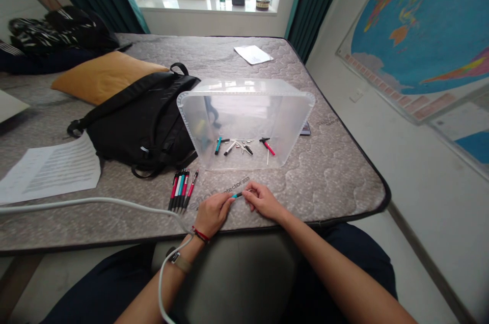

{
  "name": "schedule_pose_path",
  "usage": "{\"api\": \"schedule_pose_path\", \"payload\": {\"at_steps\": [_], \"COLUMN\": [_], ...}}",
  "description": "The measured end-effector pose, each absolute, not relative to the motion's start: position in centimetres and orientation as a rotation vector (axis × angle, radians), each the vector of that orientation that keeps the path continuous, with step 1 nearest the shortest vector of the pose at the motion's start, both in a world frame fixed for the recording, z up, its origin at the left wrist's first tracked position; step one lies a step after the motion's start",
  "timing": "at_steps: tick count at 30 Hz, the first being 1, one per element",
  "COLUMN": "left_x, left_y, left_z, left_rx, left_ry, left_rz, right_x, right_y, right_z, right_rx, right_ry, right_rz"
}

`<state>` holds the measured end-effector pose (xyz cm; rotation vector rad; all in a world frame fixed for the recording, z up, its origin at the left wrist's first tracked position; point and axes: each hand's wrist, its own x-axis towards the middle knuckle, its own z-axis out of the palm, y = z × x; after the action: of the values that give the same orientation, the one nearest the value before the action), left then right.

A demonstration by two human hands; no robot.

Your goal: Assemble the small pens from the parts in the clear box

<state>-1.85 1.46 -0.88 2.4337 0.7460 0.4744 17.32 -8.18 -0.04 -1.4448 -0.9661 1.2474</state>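
My left hand (214,211) is closed round a teal pen barrel (235,195) with a dark end, low over the front of the mattress. At that dark end, my right hand (263,201) pinches with thumb and fingers; a small part there is mostly hidden by the fingertips. Left of my hands lie several assembled pens (180,190) side by side, red, white and teal with black ends. Behind my hands a clear plastic bin (246,110) rests on its side, its opening towards me. Loose pen parts (239,146) are scattered inside it, including barrels, thin refills and small metal pieces.
A black backpack (141,117) and a yellow cushion (107,74) lie left of the bin. A printed sheet (53,168) is further left, another paper (253,54) at the back. A white cable (114,201) crosses the front left and passes over my left wrist.
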Motion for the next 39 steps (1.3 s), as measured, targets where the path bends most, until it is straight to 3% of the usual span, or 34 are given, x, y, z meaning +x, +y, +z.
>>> {"api": "schedule_pose_path", "payload": {"at_steps": [39], "left_x": [-1.70], "left_y": [1.25], "left_z": [-0.51], "left_rx": [2.478], "left_ry": [0.762], "left_rz": [0.444], "right_x": [17.52], "right_y": [-7.98], "right_z": [-0.34], "right_rx": [-1.371], "right_ry": [-0.876], "right_rz": [1.305]}}
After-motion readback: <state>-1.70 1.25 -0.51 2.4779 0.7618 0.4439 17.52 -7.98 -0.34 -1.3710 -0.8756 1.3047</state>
